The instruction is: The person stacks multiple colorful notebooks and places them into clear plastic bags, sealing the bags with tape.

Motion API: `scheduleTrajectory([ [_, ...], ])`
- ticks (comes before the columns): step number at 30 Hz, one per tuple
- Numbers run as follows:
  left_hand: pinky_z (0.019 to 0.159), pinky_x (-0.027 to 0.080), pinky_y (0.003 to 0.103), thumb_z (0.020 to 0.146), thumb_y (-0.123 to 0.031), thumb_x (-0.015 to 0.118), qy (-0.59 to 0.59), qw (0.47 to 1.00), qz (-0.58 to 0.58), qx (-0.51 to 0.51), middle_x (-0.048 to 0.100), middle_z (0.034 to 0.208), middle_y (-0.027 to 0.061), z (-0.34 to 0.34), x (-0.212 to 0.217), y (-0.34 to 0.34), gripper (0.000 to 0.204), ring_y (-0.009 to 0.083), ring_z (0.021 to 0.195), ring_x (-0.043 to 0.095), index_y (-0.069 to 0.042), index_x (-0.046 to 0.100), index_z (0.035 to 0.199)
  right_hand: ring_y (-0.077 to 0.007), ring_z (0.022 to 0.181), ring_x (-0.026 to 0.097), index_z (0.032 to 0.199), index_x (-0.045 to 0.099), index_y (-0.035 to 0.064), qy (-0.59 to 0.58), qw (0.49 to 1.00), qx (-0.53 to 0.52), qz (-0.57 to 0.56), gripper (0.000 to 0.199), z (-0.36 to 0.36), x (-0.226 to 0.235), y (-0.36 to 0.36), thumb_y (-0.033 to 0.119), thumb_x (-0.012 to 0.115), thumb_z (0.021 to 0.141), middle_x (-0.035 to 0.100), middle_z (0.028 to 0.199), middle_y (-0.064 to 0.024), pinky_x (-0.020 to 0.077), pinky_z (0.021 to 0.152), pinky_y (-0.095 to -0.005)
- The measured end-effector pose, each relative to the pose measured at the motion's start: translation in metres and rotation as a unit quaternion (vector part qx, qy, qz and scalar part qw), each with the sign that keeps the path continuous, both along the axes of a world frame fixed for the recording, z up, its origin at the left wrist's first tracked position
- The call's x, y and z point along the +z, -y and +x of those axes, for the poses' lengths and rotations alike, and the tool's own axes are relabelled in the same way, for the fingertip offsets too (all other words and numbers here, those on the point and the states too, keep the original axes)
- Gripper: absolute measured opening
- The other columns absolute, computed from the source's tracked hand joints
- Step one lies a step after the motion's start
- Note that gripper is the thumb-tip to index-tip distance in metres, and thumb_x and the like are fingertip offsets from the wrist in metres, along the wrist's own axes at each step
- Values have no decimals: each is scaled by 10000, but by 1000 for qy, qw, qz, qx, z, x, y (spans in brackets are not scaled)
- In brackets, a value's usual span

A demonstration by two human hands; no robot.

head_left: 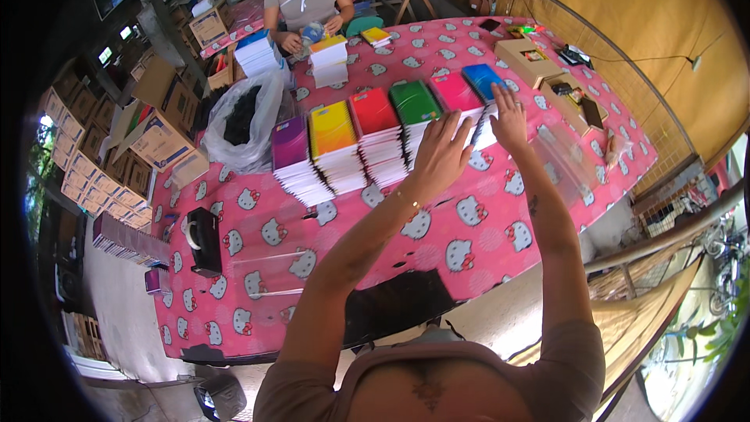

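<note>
Notebooks (pixel 414 101) stood before us on the table (pixel 492 203) in six stacks, seemingly one colour each for easy telling apart. Our left hand (pixel 441 156), fingers apart, lay by the pink stack (pixel 455 92); we couldn't tell whether it touched. Our right hand (pixel 508 116), also spread, met the blue stack (pixel 481 78), perhaps steadying it.

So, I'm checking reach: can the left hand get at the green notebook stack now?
Probably yes: the left hand is close to the green notebook stack, and nothing lies on its top cover.
</note>
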State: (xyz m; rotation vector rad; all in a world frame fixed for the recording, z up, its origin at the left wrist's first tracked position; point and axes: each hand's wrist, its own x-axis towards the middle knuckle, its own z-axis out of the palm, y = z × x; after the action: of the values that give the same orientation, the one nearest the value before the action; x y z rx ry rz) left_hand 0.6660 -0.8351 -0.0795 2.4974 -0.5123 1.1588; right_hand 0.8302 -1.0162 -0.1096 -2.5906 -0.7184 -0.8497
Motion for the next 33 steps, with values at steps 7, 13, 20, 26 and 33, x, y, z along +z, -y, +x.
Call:
scheduleTrajectory([
  [7,920,523,415,865,-62,576,-17,991,100,92,718,1053,155,94,-19,-8,291,296,987,680,-35,684,1134,-276,1006,636,1090,677,80,2,962,87,261,263,-7,21,61,-6,636,845,666,1038,-95,470,905,-428],
  [13,608,552,425,851,-74,643,-60,996,-43,46,696,862,146,-20,77,13,147,317,691,680,-60,688,990,-271,1141,606,980,702,30,-387,729,378,419,210,-89,-79,108,-75,623,817,661,1166,-126,460,1014,-398],
  [20,636,517,508,911,-306,628,-409,902,-85,109,655,702,164,-89,-110,36,285,408,656,645,-24,648,949,-358,1126,580,1051,754,147,-435,777,450,67,426,-123,-154,28,-105,558,769,618,1224,-111,477,926,-465],
  [26,835,524,470,940,-279,642,-82,947,-180,254,701,1016,171,-76,-73,-45,372,356,932,676,-46,625,1229,-343,1118,582,1186,661,86,-58,927,358,98,409,-110,-24,-62,3,647,786,601,1250,-125,451,962,-481],
  [33,866,516,453,900,-136,671,-51,965,111,230,724,990,139,-40,-1,-125,329,291,947,693,-57,644,1219,-276,1046,612,1123,687,119,56,947,311,59,326,-64,13,-101,62,694,802,659,1140,-51,422,893,-425],
])
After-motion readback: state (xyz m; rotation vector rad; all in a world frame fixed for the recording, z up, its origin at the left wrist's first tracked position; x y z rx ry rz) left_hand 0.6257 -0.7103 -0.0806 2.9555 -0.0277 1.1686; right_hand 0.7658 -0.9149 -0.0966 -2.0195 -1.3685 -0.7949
